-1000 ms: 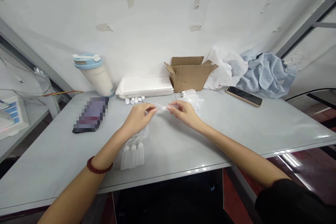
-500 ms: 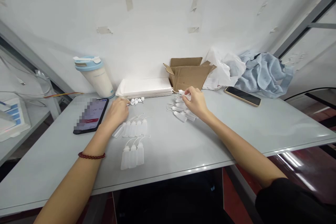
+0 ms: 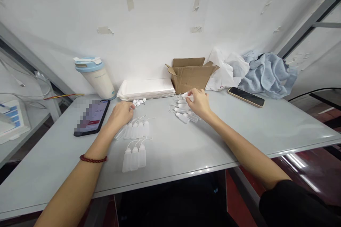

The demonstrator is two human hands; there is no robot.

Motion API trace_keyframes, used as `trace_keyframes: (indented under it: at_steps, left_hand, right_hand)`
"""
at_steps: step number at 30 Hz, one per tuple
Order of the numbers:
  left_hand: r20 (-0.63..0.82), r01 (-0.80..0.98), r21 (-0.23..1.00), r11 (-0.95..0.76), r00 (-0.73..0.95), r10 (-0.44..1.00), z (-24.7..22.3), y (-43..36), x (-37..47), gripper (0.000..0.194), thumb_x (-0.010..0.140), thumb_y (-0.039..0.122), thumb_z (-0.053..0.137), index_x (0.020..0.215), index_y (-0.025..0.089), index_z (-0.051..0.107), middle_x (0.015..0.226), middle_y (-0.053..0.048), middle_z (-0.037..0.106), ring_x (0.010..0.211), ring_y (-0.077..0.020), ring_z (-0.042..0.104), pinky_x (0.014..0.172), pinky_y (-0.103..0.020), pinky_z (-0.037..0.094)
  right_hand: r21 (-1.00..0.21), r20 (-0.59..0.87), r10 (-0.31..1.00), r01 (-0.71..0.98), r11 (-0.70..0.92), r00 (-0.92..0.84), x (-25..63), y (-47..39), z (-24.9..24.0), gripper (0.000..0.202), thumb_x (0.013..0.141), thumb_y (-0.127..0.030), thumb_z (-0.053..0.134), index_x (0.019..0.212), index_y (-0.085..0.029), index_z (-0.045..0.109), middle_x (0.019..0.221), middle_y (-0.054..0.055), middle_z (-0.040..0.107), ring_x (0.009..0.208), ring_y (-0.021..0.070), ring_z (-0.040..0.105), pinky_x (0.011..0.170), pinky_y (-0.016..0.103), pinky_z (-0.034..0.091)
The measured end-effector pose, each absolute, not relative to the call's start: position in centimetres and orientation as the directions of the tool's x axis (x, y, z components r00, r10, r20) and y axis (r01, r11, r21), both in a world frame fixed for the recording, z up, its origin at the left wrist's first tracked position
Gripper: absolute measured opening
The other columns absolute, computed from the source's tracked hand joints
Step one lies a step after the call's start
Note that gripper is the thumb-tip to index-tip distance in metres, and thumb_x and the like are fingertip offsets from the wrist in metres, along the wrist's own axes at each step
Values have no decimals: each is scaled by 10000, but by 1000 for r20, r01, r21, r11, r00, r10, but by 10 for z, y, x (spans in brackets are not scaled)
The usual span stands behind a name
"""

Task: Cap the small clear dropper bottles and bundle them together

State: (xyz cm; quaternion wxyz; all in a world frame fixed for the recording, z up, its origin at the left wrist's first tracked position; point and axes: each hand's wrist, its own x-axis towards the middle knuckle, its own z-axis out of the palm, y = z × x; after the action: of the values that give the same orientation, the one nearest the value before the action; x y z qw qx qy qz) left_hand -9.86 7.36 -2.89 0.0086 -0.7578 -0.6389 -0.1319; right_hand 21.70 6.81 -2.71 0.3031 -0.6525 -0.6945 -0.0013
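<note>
My left hand rests low over the table with its fingers curled. Its fingertips meet the edge of a small cluster of white caps, and what they pinch, if anything, is hidden. My right hand pinches a small white translucent bottle at the back of a loose pile of similar bottles, which have thin curved tails. Below my left hand stretches a row of the same bottles, with the leftmost tilted. Nearer the front edge lie three more bottles side by side.
Along the wall are a tumbler with a blue lid, a stack of white sheets, an opened cardboard box, a white plastic bag and blue cloth. One phone lies left, another phone right.
My left hand has shifted slightly right and its fingertips now reach the white caps. My right hand has stayed at the pile with hardly any movement.
</note>
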Motion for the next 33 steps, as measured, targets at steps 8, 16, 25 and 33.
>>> trace_keyframes:
  at_steps: [8, 16, 25, 33]
  left_hand:
    - [178, 866, 477, -148, 70, 982, -12, 61, -82, 291, 620, 230, 515, 835, 177, 704, 890, -94, 745, 828, -286, 680, 772, -370, 510]
    - [120, 620, 775, -122, 45, 992, -10, 56, -71, 259, 543, 276, 606, 777, 185, 667, 870, -57, 725, 841, -249, 659, 810, -373, 520]
    - [79, 450, 889, -81, 24, 997, -3, 48, -60, 308, 533, 272, 725, 812, 160, 659, 888, -60, 701, 839, -223, 650, 845, -395, 515]
    - [58, 374, 927, -39, -39, 998, -6, 47, -55, 301, 549, 254, 745, 818, 152, 658, 850, -51, 690, 828, -212, 646, 793, -362, 518]
  right_hand:
    - [-380, 451, 892, 911, 162, 29, 216, 67, -28, 93, 820, -207, 526, 904, -181, 553, 1018, 130, 669, 1002, 325, 501, 796, 405, 327]
    - [-315, 509, 860, 926, 207, -19, 213, 66, -32, 105, 820, -222, 549, 910, -175, 575, 1012, 144, 638, 1010, 329, 491, 813, 425, 359]
    - [-328, 642, 680, 675, 661, -354, 190, 37, -28, 139, 900, -235, 469, 1007, -190, 544, 1097, 143, 570, 1048, 267, 511, 922, 437, 404]
    - [-314, 318, 540, 451, 836, -780, 143, 0, -38, 382, 975, -365, 409, 1271, -175, 558, 1065, 140, 510, 928, 229, 485, 847, 396, 460]
